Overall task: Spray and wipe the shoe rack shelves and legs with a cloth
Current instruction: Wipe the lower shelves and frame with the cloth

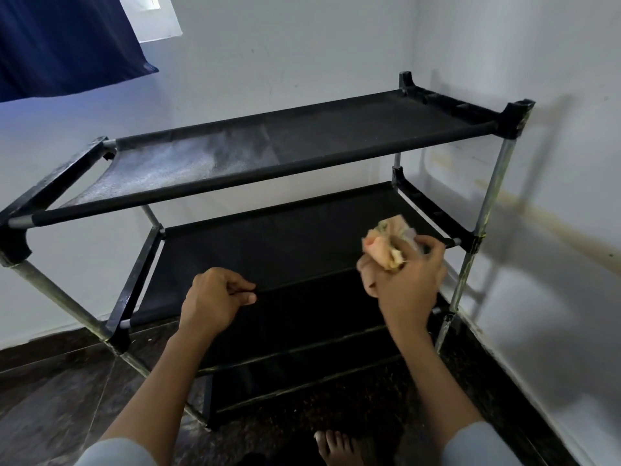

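Note:
A black fabric shoe rack (302, 153) with metal legs stands in a room corner. Its top shelf has a pale, dusty or wet patch (174, 163) on the left half. My left hand (215, 297) grips the front bar of the second shelf (268, 243), fingers curled over it. My right hand (406, 277) is held above the right part of the second shelf, closed around a crumpled pinkish cloth (386, 243). Two lower shelves show beneath my arms. No spray bottle is in view.
White walls close in behind and to the right of the rack. A dark blue curtain (67, 42) hangs at the upper left beside a window. The floor (50, 398) is dark stone tile. A bare foot (339, 447) stands just in front of the rack.

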Action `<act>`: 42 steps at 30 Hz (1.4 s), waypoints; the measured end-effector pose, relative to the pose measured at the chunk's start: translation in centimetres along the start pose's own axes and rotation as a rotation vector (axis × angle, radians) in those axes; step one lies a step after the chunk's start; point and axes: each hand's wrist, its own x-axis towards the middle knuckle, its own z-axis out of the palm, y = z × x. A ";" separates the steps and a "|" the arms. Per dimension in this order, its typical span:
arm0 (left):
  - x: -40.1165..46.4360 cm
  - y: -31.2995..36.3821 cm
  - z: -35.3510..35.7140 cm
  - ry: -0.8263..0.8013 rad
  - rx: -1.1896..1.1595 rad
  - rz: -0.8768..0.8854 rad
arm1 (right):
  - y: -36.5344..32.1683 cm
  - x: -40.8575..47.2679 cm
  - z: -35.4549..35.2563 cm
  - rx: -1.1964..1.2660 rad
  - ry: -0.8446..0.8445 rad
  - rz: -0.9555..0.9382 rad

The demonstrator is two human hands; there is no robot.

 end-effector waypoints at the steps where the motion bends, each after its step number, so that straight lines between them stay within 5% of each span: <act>1: 0.0 0.0 0.0 0.003 0.011 -0.001 | 0.4 0.0 -0.1 0.003 0.032 0.005; 5: 0.1 0.3 0.0 0.015 0.079 -0.012 | -0.6 -4.1 2.3 -0.012 0.086 -0.056; 11: -0.1 0.4 0.0 0.013 0.081 -0.011 | -1.9 -6.3 3.6 -0.111 -0.106 -0.333; 20: 0.6 0.0 0.0 -0.013 0.059 -0.009 | 2.3 1.8 -1.1 -0.095 0.095 0.013; 26: 0.5 1.0 0.3 -0.001 0.172 -0.037 | -2.4 -6.0 3.1 -0.118 -0.163 -0.244; 30: -0.3 2.9 1.3 0.083 0.360 -0.071 | -1.8 -3.9 1.2 0.148 -0.360 -0.233; 36: 0.1 6.9 4.6 -0.120 0.277 0.203 | 3.9 4.0 -5.0 0.245 0.006 0.042; 42: 1.1 8.3 6.2 -0.070 0.274 0.229 | 2.9 0.1 -1.5 -0.049 -0.037 -0.100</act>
